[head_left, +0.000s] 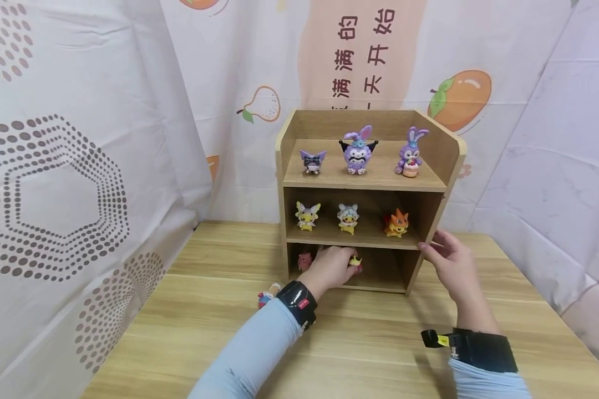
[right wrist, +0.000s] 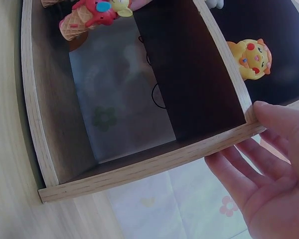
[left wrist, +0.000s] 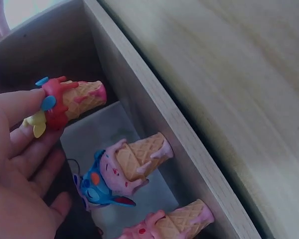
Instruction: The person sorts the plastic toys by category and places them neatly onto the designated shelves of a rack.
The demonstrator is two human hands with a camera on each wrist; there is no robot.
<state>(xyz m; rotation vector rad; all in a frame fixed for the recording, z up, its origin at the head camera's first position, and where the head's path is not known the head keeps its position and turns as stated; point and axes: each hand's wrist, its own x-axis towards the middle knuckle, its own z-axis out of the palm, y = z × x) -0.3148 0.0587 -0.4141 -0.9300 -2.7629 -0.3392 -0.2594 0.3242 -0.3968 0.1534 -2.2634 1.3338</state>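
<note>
My left hand [head_left: 331, 263] reaches into the bottom compartment of a small wooden shelf [head_left: 364, 187]. Between thumb and fingers it pinches an ice-cream-cone figurine [left wrist: 84, 97] with a red melting top, blue bits and a yellow character. Beside it in the left wrist view stand a blue-character cone figurine [left wrist: 102, 179] and a pink-topped cone figurine [left wrist: 182, 224]. My right hand [head_left: 446, 260] grips the shelf's right side panel, its thumb at the front edge and its fingers along the outer face.
Purple figurines, one of them a bunny [head_left: 410, 155], stand on the top level. The middle level holds several yellow figurines, including an orange-hooded one [head_left: 396, 223]. Another cone figurine [head_left: 267, 297] lies on the wooden table [head_left: 219, 266] left of the shelf. A printed curtain [head_left: 229, 50] hangs behind.
</note>
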